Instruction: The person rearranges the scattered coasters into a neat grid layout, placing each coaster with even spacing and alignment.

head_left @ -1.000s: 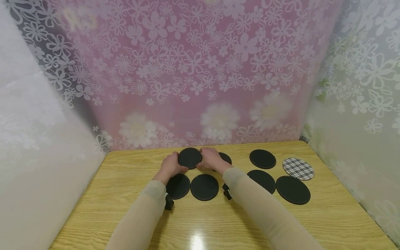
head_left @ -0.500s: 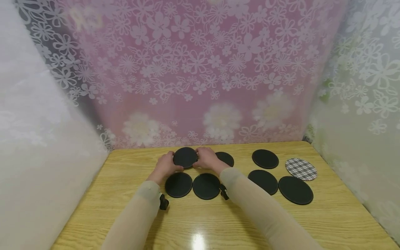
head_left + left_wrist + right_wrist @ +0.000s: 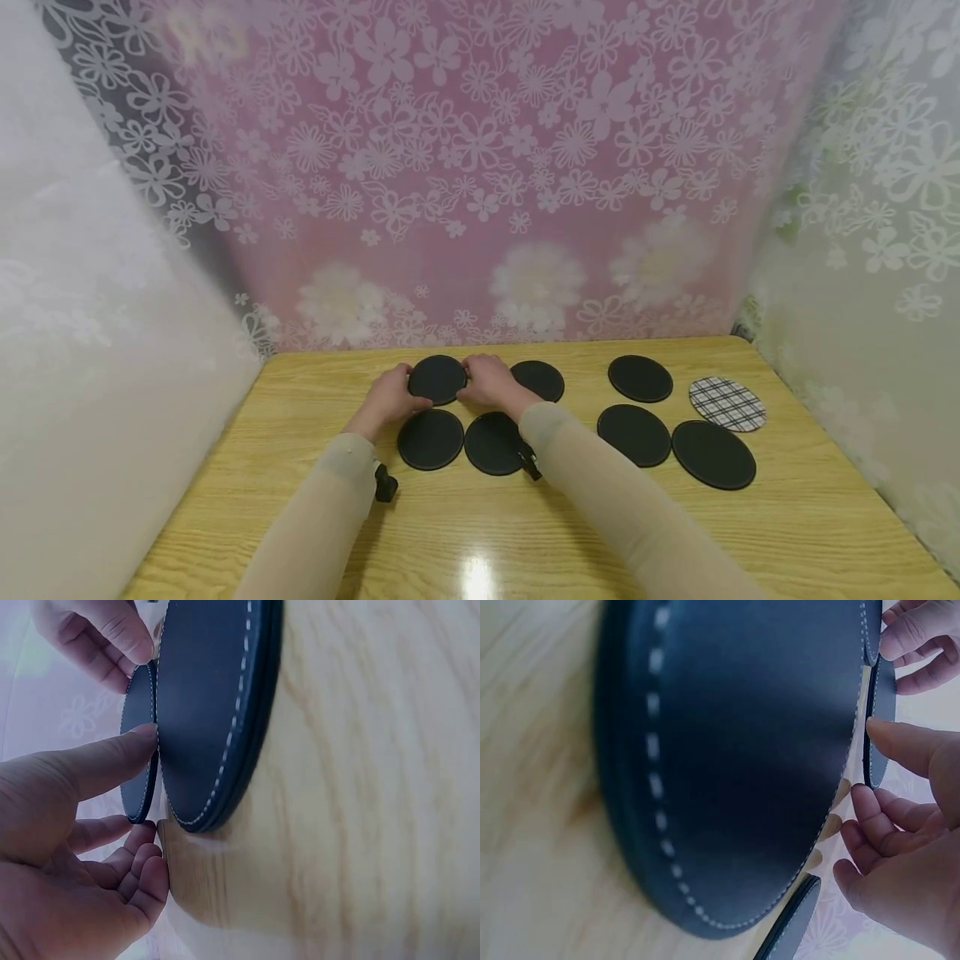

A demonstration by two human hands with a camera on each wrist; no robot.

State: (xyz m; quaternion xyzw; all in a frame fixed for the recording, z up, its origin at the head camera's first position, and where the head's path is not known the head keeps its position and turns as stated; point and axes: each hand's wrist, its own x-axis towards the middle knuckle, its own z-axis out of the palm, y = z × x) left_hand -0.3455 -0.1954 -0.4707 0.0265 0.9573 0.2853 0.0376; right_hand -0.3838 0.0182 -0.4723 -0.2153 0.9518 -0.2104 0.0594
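Both hands hold one round black coaster (image 3: 437, 381) by its edges at the back of the table. My left hand (image 3: 390, 394) grips its left side, thumb at the near edge and fingers curled at the outer edge in the left wrist view. On the opposite side my right hand (image 3: 487, 382) pinches it between thumb and fingers. White stitching runs around the rim of this coaster (image 3: 883, 724) in the right wrist view. Directly in front of it lies another stitched black coaster (image 3: 202, 705), with a second black coaster (image 3: 491, 444) beside that one, partly behind the right wrist.
To the right of the right hand lies a black coaster (image 3: 542, 379). Farther right are three black coasters, one at the back (image 3: 640, 377), and a white plaid coaster (image 3: 727, 404). Floral curtains (image 3: 480, 167) border the wooden table (image 3: 450, 533) behind and at the sides.
Both hands have shifted left along the back of the table with the held coaster, which now lines up behind the front left coaster. The other coasters stay in place.
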